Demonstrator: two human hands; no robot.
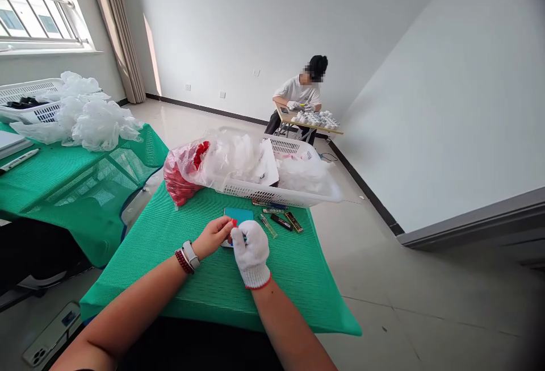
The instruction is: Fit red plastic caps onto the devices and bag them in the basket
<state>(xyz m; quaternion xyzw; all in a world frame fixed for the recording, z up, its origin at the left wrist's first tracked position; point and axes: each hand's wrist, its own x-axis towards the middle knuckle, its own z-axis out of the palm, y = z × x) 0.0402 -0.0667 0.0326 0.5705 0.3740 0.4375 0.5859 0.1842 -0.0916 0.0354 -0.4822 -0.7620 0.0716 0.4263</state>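
Note:
My bare left hand (212, 237), with a watch and beads at the wrist, pinches a small red piece (234, 222) between thumb and fingertips. Close against it, my right hand (252, 250) wears a white knitted glove; its fingers are curled and what they grip is hidden. Just beyond both hands lies a flat blue item (239, 213) on the green mesh cloth (200, 286), partly covered by them. A clear plastic bag of red pieces (179, 180) sits farther back on the left.
A white basket (293, 195) full of clear plastic bags stands at the table's back. Several slim packets and a black stick (281, 222) lie right of my hands. Another green-covered table (55, 178) is at left. A co-worker (298, 91) sits at a small table beyond.

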